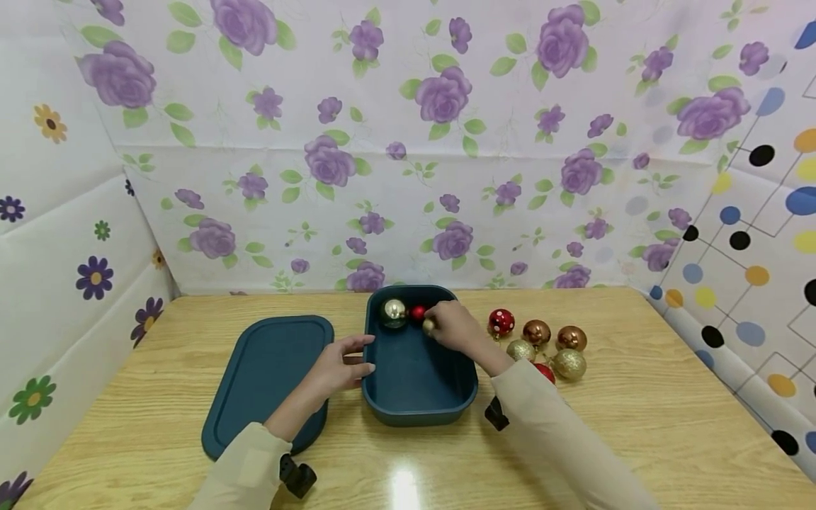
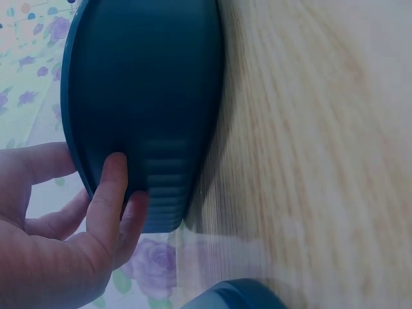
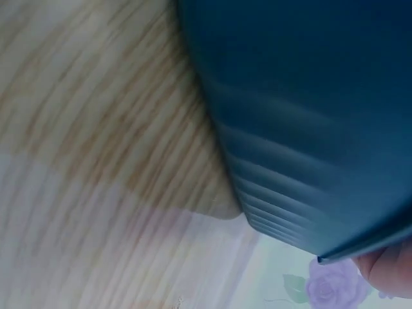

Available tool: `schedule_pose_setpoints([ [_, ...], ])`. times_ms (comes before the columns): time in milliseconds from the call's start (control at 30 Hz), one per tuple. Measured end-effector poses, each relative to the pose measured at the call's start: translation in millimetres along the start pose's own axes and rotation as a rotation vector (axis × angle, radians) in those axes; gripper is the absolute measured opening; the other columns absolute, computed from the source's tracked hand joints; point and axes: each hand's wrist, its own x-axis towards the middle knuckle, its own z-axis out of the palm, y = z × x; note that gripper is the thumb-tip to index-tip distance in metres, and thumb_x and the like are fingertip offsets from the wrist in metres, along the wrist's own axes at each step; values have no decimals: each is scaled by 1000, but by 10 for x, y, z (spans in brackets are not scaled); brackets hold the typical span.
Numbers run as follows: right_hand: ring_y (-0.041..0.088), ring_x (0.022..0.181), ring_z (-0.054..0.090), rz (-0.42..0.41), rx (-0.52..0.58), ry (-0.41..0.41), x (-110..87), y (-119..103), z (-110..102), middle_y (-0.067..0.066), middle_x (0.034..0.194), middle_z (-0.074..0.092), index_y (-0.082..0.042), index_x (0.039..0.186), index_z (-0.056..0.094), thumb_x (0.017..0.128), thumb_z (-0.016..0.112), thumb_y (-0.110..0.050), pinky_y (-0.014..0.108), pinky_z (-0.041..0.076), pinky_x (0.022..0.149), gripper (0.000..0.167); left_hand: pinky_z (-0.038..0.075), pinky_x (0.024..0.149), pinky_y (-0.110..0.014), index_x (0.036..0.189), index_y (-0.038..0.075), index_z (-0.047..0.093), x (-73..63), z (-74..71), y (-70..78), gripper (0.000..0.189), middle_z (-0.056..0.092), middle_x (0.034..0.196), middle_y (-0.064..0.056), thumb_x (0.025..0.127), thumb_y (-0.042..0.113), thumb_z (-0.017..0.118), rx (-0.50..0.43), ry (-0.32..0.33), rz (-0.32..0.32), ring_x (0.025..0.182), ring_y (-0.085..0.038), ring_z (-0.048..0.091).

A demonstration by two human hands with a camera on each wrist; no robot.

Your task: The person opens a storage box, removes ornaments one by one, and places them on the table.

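Note:
A dark blue rectangular box stands open at the middle of the table. Inside its far end lie a shiny pale gold Christmas ball and a small red ball. My right hand reaches over the right rim and pinches a small gold ball inside the box, near the red one. With my left hand I hold the left rim; in the left wrist view, fingers press the outer wall while others pass behind the rim. The right wrist view shows mostly the box's outer wall.
Left of the box lies its dark blue lid, flat on the table. Right of it sit a red white-dotted ball, two copper balls, two glittery gold balls and a red ball partly hidden by the right sleeve.

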Motion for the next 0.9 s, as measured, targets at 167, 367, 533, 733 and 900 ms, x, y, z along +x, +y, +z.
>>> schedule_pose_setpoints([
  [167, 12, 67, 55, 37, 131, 8, -113, 1, -126, 10, 87, 67, 4, 101, 68, 76, 72, -7, 25, 46, 60, 27, 53, 73, -37, 135, 7, 44, -6, 3, 3, 51, 39, 135, -22, 86, 1, 60, 8, 5, -3, 108, -29, 51],
  [367, 19, 82, 63, 87, 294, 18, -294, 51, -299, 13, 100, 66, 4, 110, 64, 80, 70, -10, 28, 52, 70, 33, 53, 73, -37, 135, 7, 45, -1, 10, 3, 51, 39, 135, -22, 86, 2, 60, 21, 10, -6, 109, -30, 50],
  [533, 28, 99, 60, 127, 429, 41, -478, 120, -479, 19, 111, 62, 4, 115, 61, 82, 67, -7, 36, 51, 81, 35, 53, 73, -36, 135, 7, 44, -4, 11, 10, 51, 38, 136, -22, 87, 2, 59, 10, 0, -4, 109, -30, 51],
  [733, 29, 98, 61, 185, 446, 74, -723, 279, -648, 21, 112, 61, 5, 116, 60, 83, 67, -9, 30, 53, 74, 37, 53, 74, -37, 135, 7, 44, -3, 12, 13, 51, 38, 136, -22, 87, 1, 58, 17, -1, -5, 112, -32, 49],
  [900, 32, 100, 60, 246, 501, 88, -964, 436, -782, 23, 114, 59, 7, 117, 58, 83, 66, -8, 29, 52, 76, 38, 53, 75, -37, 135, 8, 44, 1, 9, 8, 51, 39, 135, -21, 87, 2, 59, 34, 0, -7, 113, -33, 49],
])
